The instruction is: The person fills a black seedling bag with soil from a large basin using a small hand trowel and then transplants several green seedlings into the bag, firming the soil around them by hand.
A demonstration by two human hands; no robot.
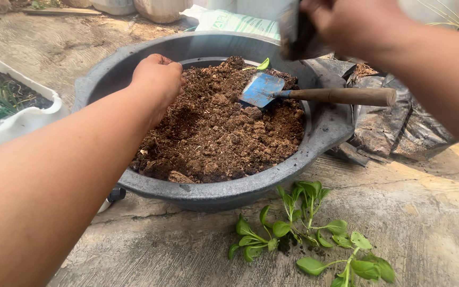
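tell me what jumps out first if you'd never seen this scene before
The big grey basin heaped with brown soil fills the middle, with a blue trowel resting blade-down in the soil, its wooden handle over the right rim. The left hand presses into the soil at the far left side, while the right hand holds a small dark bag above the basin. Green seedlings lie on the concrete ground in front.

The left hand (158,79) is curled over the soil (224,127), so its fingertips and anything under them are hidden. The right hand (346,24) is cut off by the top edge and blurred; it grips a dark pouch (298,34) whose upper part runs out of view. Beside the left arm, the white planter (22,119) is cropped by the left edge.
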